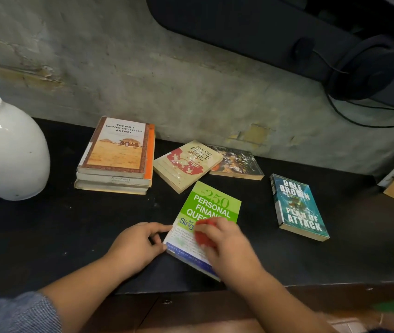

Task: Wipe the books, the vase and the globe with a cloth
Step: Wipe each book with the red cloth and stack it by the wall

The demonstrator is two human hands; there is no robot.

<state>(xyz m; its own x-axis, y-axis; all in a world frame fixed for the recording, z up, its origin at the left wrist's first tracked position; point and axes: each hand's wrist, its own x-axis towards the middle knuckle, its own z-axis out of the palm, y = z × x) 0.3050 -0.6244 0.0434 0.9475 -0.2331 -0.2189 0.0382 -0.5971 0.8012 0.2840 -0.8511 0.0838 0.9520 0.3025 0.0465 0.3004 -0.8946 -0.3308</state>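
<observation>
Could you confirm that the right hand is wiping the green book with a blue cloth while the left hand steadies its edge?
Not quite: the head view shows the cloth is red, not blue. The right hand does wipe the green book with it while the left hand steadies the book's edge.

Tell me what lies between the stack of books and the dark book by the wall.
The cream book lies flat between the stack and the dark book, in the head view.
</observation>
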